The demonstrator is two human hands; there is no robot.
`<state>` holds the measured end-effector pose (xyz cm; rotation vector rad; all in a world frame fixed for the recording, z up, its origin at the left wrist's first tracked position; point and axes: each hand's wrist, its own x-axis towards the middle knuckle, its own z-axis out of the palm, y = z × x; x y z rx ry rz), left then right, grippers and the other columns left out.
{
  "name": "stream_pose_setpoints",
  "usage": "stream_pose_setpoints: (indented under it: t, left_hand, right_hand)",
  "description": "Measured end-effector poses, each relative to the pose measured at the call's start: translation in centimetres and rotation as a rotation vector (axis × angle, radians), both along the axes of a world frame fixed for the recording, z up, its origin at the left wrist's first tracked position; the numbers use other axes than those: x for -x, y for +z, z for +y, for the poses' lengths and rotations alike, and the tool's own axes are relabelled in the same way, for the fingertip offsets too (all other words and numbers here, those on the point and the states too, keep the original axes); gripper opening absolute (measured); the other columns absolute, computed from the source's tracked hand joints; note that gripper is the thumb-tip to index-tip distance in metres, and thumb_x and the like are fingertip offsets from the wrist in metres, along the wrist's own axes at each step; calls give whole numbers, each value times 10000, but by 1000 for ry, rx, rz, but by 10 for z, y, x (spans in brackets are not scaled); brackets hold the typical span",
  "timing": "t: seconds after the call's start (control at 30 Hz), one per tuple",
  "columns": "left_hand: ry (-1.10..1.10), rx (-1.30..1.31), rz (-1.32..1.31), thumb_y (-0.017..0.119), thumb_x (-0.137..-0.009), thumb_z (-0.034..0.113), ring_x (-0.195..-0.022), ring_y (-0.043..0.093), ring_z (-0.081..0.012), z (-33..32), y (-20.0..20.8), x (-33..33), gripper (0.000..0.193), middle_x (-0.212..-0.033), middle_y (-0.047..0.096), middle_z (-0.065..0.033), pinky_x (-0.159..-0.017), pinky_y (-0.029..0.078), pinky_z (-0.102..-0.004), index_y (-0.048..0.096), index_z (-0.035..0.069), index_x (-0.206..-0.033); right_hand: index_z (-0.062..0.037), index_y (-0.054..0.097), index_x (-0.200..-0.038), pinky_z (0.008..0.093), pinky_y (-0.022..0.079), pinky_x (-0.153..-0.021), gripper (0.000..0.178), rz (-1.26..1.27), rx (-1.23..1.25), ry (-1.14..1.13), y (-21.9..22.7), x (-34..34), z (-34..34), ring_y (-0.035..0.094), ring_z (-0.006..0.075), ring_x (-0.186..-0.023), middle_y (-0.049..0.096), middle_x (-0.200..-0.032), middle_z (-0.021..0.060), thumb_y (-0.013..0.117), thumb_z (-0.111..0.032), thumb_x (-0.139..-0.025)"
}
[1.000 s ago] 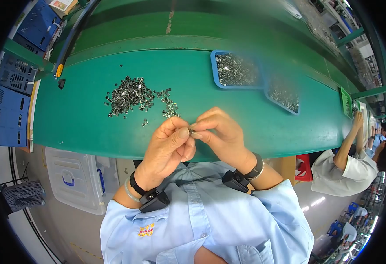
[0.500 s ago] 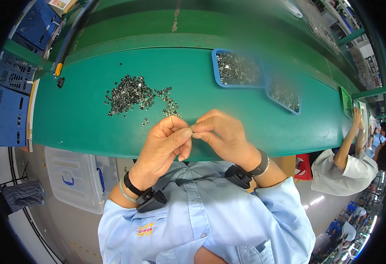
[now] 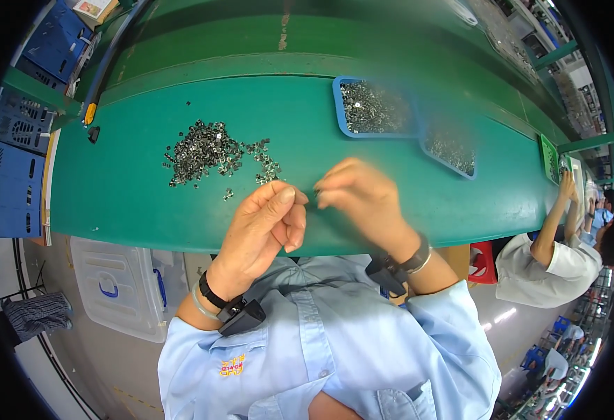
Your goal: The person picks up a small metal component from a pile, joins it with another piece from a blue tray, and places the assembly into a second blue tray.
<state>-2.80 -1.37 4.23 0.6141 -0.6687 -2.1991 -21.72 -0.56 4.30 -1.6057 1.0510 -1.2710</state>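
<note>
My left hand is closed in a pinch above the near part of the green table, thumb pressed to forefinger. Whatever sits between those fingertips is hidden or too small to name. My right hand, somewhat smeared by motion, is just to the right and apart from it. Its fingertips pinch a small dark part. Beyond my left hand lies a pile of small dark, shiny metal parts. A looser strip of silvery parts extends from the pile's right side, and a tiny cluster lies nearer me.
Two blue trays, a far one and a nearer one, hold many small metal parts. A yellow-handled tool rests at the table's left edge. Blue crates stand left; a lidded clear box is below. Another person works at right.
My hands were touching at the fingertips; my right hand has drawn away to the right and slightly up, with a small dark part in its fingers. My left hand has barely moved.
</note>
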Motion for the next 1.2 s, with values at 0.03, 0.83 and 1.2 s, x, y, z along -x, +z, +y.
stream_pose_setpoints:
  t: [0.03, 0.83, 1.2]
  left_hand:
    - [27, -4, -20, 488, -959, 210, -525, 501, -120, 0, -3, -3, 201, -686, 563, -56, -454, 388, -238, 553, 24, -920]
    - [203, -1, -233, 521, -941, 169, -560, 507, -100, 5, -24, -34, 152, -721, 563, -42, -472, 395, -228, 554, 22, -963]
    - [30, -17, -33, 547, -930, 185, -590, 518, -104, -5, -24, 0, 188, -806, 583, -42, -481, 387, -225, 566, 23, -1024]
  right_hand:
    - [-31, 647, -856, 271, 483, -674, 63, 74, 25, -70, 0, 9, -5, 595, 157, -758, 632, -856, 58, 647, -14, -795]
    - [-82, 632, -875, 353, 450, -671, 166, 743, 293, 71, -21, -18, -35, 554, 246, -780, 583, -851, 42, 698, -101, -724]
    - [-85, 618, -908, 350, 441, -714, 178, 471, 238, -5, 5, -12, -11, 551, 232, -821, 570, -883, 39, 680, -86, -741]
